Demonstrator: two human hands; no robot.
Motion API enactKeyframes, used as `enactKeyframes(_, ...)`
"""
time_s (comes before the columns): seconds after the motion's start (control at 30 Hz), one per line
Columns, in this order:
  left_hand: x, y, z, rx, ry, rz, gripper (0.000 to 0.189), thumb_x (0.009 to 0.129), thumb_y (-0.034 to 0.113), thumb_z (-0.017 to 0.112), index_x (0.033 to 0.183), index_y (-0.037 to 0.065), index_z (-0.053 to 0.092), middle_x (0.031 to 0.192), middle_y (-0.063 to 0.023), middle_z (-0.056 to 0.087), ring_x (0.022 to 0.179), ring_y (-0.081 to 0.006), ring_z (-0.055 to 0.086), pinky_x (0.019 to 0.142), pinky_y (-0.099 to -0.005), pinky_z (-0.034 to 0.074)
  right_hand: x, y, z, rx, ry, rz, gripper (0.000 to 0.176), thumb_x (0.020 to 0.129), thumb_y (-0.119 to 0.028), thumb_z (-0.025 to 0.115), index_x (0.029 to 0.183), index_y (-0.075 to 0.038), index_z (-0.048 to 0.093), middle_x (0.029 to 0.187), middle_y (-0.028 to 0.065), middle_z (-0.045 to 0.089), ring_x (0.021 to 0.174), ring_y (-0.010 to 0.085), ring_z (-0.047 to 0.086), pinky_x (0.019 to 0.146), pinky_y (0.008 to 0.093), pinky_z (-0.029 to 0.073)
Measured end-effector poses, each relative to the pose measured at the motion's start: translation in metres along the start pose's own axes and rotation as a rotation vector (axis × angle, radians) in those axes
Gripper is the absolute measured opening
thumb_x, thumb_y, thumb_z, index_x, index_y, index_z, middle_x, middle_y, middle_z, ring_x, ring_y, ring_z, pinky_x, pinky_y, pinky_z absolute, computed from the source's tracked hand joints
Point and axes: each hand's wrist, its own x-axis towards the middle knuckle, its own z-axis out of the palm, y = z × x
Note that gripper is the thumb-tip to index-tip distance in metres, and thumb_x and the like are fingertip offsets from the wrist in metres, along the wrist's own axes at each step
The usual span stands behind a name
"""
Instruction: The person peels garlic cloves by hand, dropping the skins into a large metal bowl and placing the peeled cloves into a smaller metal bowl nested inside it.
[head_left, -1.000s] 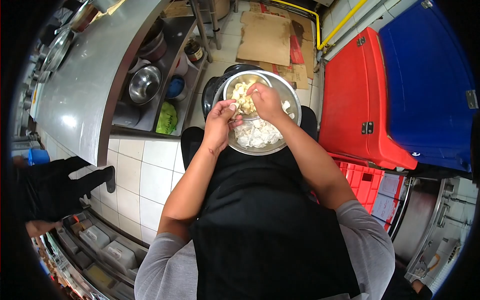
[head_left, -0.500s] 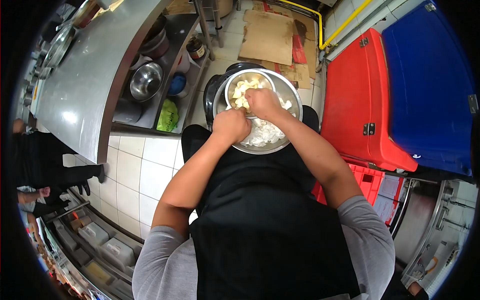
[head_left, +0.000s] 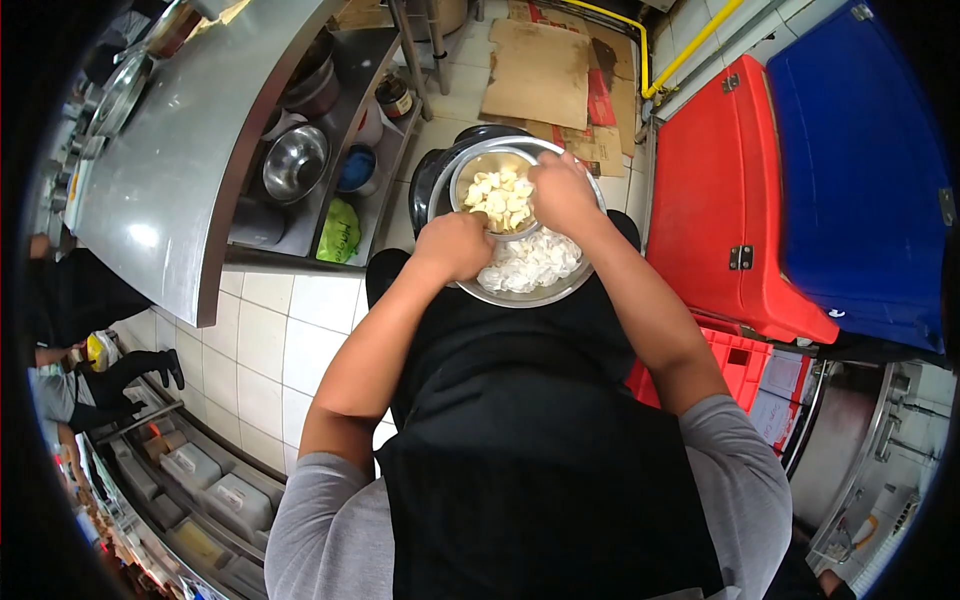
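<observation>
A small steel bowl (head_left: 463, 177) holding pale yellow pieces (head_left: 500, 195) sits inside a larger steel bowl (head_left: 590, 262) over my lap. White, flaky pieces (head_left: 532, 262) lie in the larger bowl, on the side nearer to me. My left hand (head_left: 456, 245) is closed at the near left rim of the small bowl, its fingertips hidden. At the small bowl's right side is my right hand (head_left: 566, 193), its fingers curled; what they hold, if anything, is too small to make out.
A steel counter (head_left: 150, 150) with a shelf of bowls and a green bag (head_left: 339, 232) stands at left. Red (head_left: 700, 200) and blue (head_left: 860, 160) containers are at right. Cardboard (head_left: 537, 75) lies ahead. Another person's legs (head_left: 130, 380) show at far left.
My right hand has moved from over the small bowl to its right side, uncovering the yellow pieces. My left hand has shifted slightly left. The person at far left has moved.
</observation>
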Motion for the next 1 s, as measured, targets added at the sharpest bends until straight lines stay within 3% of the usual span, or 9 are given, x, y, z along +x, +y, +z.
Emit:
enactKeyframes(0.03, 0.000, -0.007, 0.003, -0.152, 0.089, 0.011, 0.035, 0.097, 0.029, 0.062, 0.113, 0.001, 0.076, 0.106, -0.0245, 0.079, 0.103, -0.0396, 0.077, 0.092, -0.0503, 0.060, -0.007, 0.003, 0.008, 0.076, 0.205, -0.073, 0.029, 0.084, 0.001, 0.074, 0.112, -0.007, 0.078, 0.123, 0.0150, 0.068, 0.114, 0.0357, 0.064, 0.099, 0.0462, 0.054)
enactKeyframes(0.2, 0.003, -0.022, 0.009, -0.808, 0.235, -0.047, 0.026, 0.101, 0.013, 0.073, 0.122, -0.001, 0.067, 0.102, -0.0137, 0.078, 0.096, -0.0240, 0.077, 0.087, -0.0372, 0.061, -0.025, -0.012, 0.015, 0.991, 0.024, 0.048, 0.021, 0.101, -0.014, 0.076, 0.119, -0.005, 0.071, 0.097, 0.0047, 0.072, 0.088, 0.0148, 0.069, 0.078, 0.0304, 0.054)
enactKeyframes(0.27, 0.008, -0.026, 0.014, -1.646, 0.077, -0.112, 0.023, 0.105, 0.010, 0.072, 0.125, 0.000, 0.066, 0.104, -0.0067, 0.075, 0.095, -0.0145, 0.073, 0.086, -0.0285, 0.061, -0.026, -0.022, 0.019, 1.333, -0.058, 0.007, 0.014, 0.105, -0.011, 0.072, 0.116, -0.003, 0.069, 0.087, 0.0022, 0.070, 0.082, 0.0071, 0.064, 0.074, 0.0258, 0.052)
enactKeyframes(0.4, 0.009, -0.014, 0.010, -1.955, 0.028, -0.045, 0.022, 0.107, 0.009, 0.069, 0.126, -0.001, 0.064, 0.111, -0.0098, 0.076, 0.098, -0.0161, 0.074, 0.091, -0.0290, 0.062, -0.025, -0.043, 0.033, 1.642, 0.048, -0.043, 0.009, 0.107, -0.008, 0.068, 0.113, -0.002, 0.065, 0.086, -0.0009, 0.067, 0.077, 0.0047, 0.059, 0.068, 0.0255, 0.050)
enactKeyframes(0.5, 0.009, -0.013, 0.014, -1.994, 0.023, 0.003, 0.019, 0.105, 0.005, 0.071, 0.122, -0.001, 0.065, 0.111, -0.0107, 0.076, 0.095, -0.0171, 0.075, 0.086, -0.0275, 0.062, -0.027, -0.041, 0.032, 1.370, 0.047, -0.034, 0.014, 0.109, -0.014, 0.065, 0.114, -0.003, 0.060, 0.097, 0.0037, 0.070, 0.090, 0.0087, 0.066, 0.079, 0.0260, 0.053)
enactKeyframes(0.73, 0.005, -0.014, 0.029, -2.050, 0.140, 0.025, 0.017, 0.104, 0.002, 0.071, 0.120, -0.001, 0.066, 0.107, -0.0109, 0.077, 0.093, -0.0169, 0.074, 0.089, -0.0297, 0.061, -0.032, -0.051, 0.023, 1.378, 0.067, -0.089, 0.011, 0.111, -0.014, 0.060, 0.113, -0.003, 0.060, 0.092, 0.0041, 0.068, 0.086, 0.0090, 0.066, 0.076, 0.0273, 0.053)
enactKeyframes(0.83, 0.009, -0.020, 0.040, -2.012, 0.128, 0.076, 0.017, 0.106, 0.005, 0.069, 0.122, -0.002, 0.067, 0.114, -0.0122, 0.077, 0.095, -0.0169, 0.073, 0.089, -0.0293, 0.061, -0.032, -0.051, 0.034, 0.944, 0.376, -0.162, 0.011, 0.111, -0.016, 0.059, 0.114, -0.005, 0.060, 0.089, 0.0038, 0.067, 0.080, 0.0091, 0.063, 0.070, 0.0279, 0.051)
enactKeyframes(0.93, 0.005, -0.016, 0.038, -2.036, 0.108, 0.081, 0.021, 0.102, 0.002, 0.073, 0.122, -0.003, 0.068, 0.112, -0.0122, 0.077, 0.095, -0.0158, 0.073, 0.089, -0.0287, 0.060, -0.026, -0.044, 0.042, 1.161, 0.180, -0.009, 0.009, 0.112, -0.016, 0.058, 0.112, -0.008, 0.060, 0.084, 0.0009, 0.062, 0.072, 0.0083, 0.056, 0.062, 0.0275, 0.046)
enactKeyframes(1.0, 0.001, -0.012, 0.030, -1.717, 0.262, 0.050, 0.024, 0.097, 0.000, 0.078, 0.119, -0.003, 0.069, 0.108, -0.0102, 0.078, 0.095, -0.0134, 0.073, 0.091, -0.0285, 0.059, -0.026, -0.040, 0.031, 1.901, -0.232, 0.160, 0.008, 0.112, -0.016, 0.055, 0.113, -0.009, 0.059, 0.083, -0.0026, 0.055, 0.067, 0.0071, 0.047, 0.059, 0.0260, 0.040)
